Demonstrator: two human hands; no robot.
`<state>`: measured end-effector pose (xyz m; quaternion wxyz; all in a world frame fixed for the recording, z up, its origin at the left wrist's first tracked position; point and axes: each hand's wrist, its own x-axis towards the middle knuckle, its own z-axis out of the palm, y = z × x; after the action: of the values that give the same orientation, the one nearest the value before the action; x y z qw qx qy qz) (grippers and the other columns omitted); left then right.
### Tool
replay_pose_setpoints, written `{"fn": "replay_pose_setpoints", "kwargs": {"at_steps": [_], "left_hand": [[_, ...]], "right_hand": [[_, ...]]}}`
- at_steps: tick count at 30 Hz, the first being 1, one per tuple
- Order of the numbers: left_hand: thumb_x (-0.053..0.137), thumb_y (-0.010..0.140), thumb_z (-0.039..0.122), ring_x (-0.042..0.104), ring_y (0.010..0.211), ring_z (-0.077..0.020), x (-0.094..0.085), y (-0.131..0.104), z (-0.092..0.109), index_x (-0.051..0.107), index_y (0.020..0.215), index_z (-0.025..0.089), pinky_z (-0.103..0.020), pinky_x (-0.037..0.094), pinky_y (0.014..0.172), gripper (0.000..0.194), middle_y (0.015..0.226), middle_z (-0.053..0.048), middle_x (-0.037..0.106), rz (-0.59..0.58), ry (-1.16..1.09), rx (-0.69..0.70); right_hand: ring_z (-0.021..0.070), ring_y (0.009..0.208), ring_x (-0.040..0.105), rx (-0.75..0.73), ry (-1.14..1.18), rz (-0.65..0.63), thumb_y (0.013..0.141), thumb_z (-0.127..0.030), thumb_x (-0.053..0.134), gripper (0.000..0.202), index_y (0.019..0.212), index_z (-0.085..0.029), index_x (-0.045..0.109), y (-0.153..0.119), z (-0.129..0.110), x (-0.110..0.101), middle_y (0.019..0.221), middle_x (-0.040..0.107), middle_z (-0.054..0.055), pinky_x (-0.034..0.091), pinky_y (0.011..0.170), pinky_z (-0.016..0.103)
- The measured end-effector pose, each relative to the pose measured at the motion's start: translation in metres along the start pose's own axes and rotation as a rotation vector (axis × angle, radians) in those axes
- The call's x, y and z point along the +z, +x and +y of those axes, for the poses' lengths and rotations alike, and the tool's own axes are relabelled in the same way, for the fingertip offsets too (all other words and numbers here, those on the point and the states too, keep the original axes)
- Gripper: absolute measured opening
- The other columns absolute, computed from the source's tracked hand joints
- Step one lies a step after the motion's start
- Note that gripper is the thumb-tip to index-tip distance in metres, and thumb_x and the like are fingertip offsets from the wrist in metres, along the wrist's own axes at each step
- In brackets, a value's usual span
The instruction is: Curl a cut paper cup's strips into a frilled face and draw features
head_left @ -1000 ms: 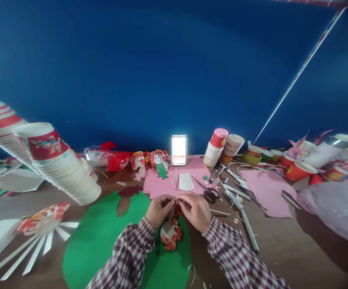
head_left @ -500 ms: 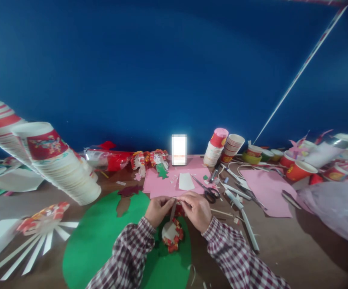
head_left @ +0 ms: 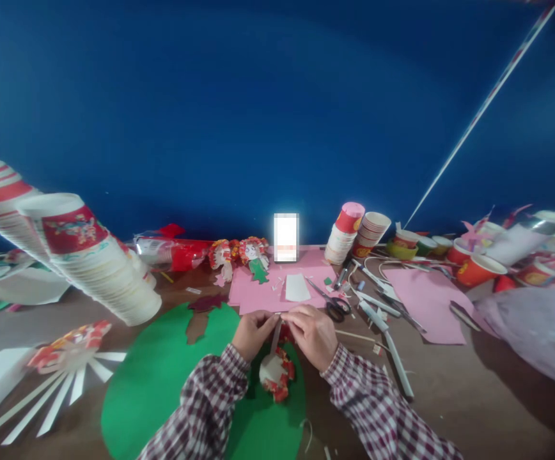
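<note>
Probably light, bendy strip [head_left: 275,338] above green sheet [head_left: 162,383]; left hand [head_left: 249,337] and right hand [head_left: 314,335] grip pinches far end, safest hold.

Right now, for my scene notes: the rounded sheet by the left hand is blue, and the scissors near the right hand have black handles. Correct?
Not blue: the head view shows the rounded sheet by the left hand is green. The scissors near the right hand have black handles.
</note>
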<state>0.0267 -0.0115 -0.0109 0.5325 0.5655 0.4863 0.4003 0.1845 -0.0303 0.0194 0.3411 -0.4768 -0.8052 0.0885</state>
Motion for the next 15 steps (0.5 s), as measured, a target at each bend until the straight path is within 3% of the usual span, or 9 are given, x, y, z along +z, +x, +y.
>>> {"fn": "replay_pose_setpoints", "kwargs": {"at_steps": [15], "left_hand": [[0.054,0.07,0.041,0.044,0.045,-0.0085,0.0033,-0.0005,-0.001,0.062,0.068,0.01,-0.019,0.033,0.043,0.033,0.051,0.0,0.056,0.045,0.018,0.006]], "right_hand": [[0.0146,0.081,0.057,0.028,0.025,0.026,0.078,-0.016,0.051,0.016,0.089,-0.021,0.061,0.0006,0.0014,0.0016,0.085,0.063,0.003,0.043,0.075,0.026]]}}
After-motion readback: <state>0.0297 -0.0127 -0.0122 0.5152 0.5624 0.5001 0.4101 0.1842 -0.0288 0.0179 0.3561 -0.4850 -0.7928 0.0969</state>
